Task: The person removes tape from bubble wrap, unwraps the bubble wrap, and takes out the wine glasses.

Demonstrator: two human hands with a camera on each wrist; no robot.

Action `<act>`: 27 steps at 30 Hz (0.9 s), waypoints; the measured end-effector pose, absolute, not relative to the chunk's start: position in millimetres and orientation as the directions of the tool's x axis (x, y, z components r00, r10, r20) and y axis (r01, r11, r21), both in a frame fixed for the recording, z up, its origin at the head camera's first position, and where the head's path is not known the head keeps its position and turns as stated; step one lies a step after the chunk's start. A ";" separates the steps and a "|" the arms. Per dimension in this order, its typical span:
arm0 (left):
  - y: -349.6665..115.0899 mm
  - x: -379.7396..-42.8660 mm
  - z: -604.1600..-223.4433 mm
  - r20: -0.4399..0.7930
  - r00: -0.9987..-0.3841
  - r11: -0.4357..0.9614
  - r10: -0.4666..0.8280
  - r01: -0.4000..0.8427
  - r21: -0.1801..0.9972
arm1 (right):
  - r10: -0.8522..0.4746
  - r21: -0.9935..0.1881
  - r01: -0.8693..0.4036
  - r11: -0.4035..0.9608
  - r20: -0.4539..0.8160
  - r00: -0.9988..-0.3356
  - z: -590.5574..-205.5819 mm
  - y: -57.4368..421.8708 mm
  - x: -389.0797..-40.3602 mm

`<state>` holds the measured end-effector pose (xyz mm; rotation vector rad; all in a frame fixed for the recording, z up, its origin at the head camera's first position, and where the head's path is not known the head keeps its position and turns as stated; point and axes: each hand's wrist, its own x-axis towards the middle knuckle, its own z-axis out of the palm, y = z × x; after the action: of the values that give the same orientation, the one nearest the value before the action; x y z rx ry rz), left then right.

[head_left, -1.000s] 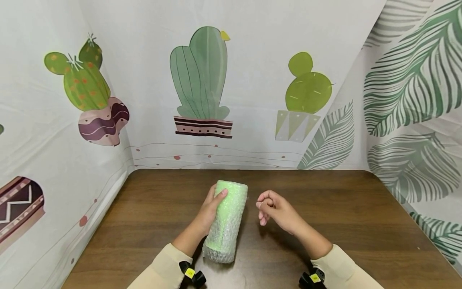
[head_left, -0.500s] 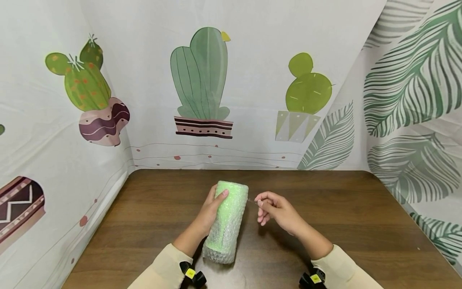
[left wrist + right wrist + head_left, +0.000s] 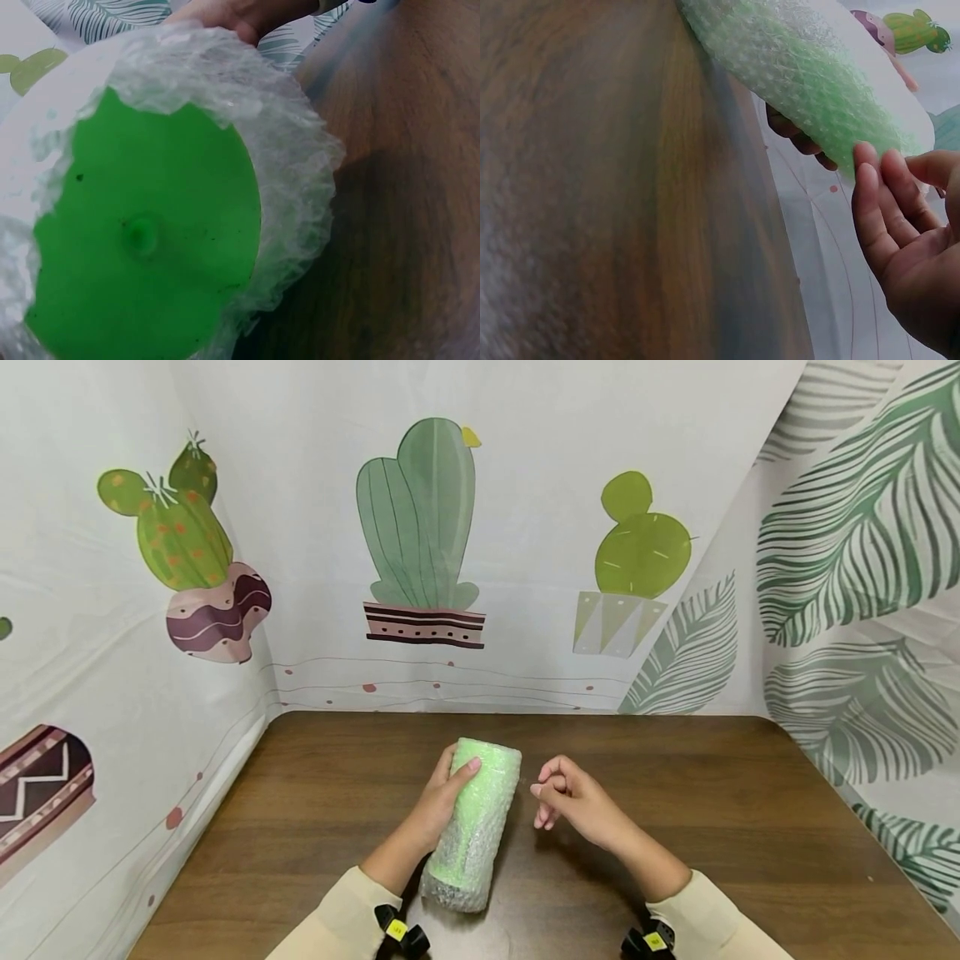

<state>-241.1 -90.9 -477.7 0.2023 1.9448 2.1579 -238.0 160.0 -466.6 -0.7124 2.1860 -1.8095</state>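
Note:
A green cylinder, wrapped in clear bubble wrap, slants up from the table with its far end raised. My left hand grips its left side near that end, thumb on top and fingers behind. In the left wrist view, the green round end shows through an opening in the bubble wrap, with a small nub at its middle. My right hand is just right of the far end, thumb and forefinger pinched together at a thin clear strip that barely shows. Its other fingers are loosely bent.
A brown wooden table lies under both hands. White cloth printed with cacti and leaves hangs behind it and along the sides. A black wrist camera sits on the left sleeve, another wrist camera on the right.
The wrapped cylinder has shifted slightly to the right with my left hand. Half a second ago a thin clear strip showed between it and my right fingertips; now it is hardly visible.

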 end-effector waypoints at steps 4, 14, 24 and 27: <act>-90.7 -240.9 -477.0 -0.047 -0.965 -0.090 0.257 -0.073 0.993 | -0.496 -0.969 -0.220 0.114 0.136 -0.857 -465.9 160.8 -237.8; -91.8 -241.7 -478.7 -0.057 -0.966 -0.090 0.254 -0.082 0.993 | -0.477 -0.973 -0.207 0.104 0.134 -0.869 -465.0 162.1 -238.7; -91.9 -242.2 -479.2 -0.059 -0.967 -0.081 0.249 -0.081 0.993 | -0.496 -0.976 -0.198 0.085 0.131 -0.858 -464.7 161.4 -237.7; -91.3 -241.9 -479.1 -0.061 -0.965 -0.076 0.254 -0.083 0.994 | -0.519 -0.985 -0.162 0.059 0.108 -0.848 -462.5 160.7 -236.3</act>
<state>-241.9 -91.3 -479.1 0.1868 1.9624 2.1415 -236.3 160.7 -462.5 -0.6887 2.0657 -1.8596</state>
